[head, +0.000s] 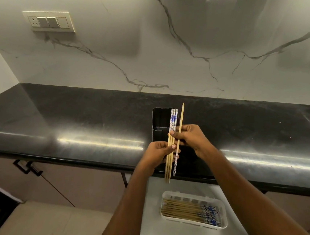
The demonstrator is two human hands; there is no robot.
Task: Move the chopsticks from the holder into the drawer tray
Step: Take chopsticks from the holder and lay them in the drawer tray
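Note:
Both hands hold a small bundle of wooden chopsticks (173,123) with blue-and-white patterned ends, upright above the counter's front edge. My left hand (158,153) grips the lower part of the bundle. My right hand (192,136) pinches the chopsticks higher up, one plain stick standing slightly apart. Behind them on the counter stands the black holder (159,121), mostly hidden by the hands. Below, in the open drawer, a white tray (224,222) holds several chopsticks lying flat.
The black counter (75,125) runs across the view with a marble wall behind it. A switch plate (50,21) is on the wall at upper left. Cabinet fronts with a dark handle (27,167) sit below left.

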